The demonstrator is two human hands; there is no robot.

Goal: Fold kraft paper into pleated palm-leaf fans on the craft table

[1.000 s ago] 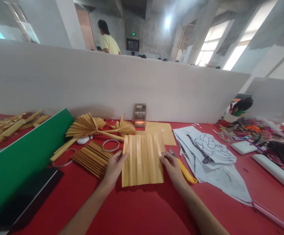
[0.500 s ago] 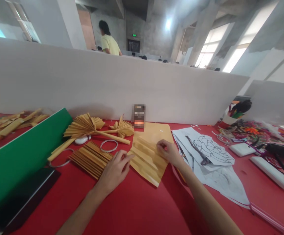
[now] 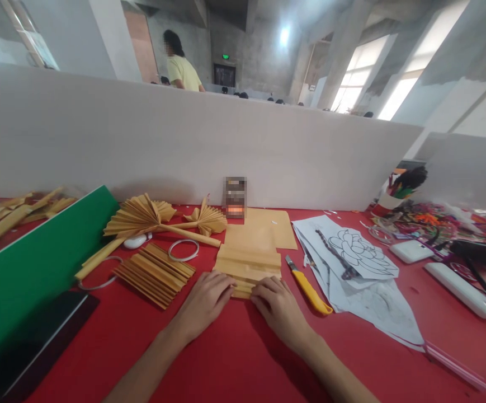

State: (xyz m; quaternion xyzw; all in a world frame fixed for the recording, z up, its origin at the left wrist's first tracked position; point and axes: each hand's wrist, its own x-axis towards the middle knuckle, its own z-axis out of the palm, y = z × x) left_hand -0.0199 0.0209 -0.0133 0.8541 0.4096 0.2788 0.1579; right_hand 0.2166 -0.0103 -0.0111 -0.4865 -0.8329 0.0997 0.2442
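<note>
Creased paper sheet (image 3: 248,265): your left hand (image 3: 206,295) and right hand (image 3: 279,303), fingers half-curled at its near edge, pinch unclear; press each fold evenly along it.

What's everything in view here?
Creased rectangular paper sheet: one, tan, centre
Pleated paper stack: one, brown, left
Paper fans: several, tan, behind stack
Round coils: two, greyish, near stack
Slim cutter: one, yellow, right of sheet
Paper drawings: several, white, right of cutter
Tangled heap: one, multicoloured, far right
Cup: one, red and white, back right
Flat board: one, green, left
Flat case: one, black, front left
Partition: one, white, behind table
Table: one, red, below
Person in shirt: one, yellow, beyond partition
Left hand, right hand: two, bare, on sheet
</note>
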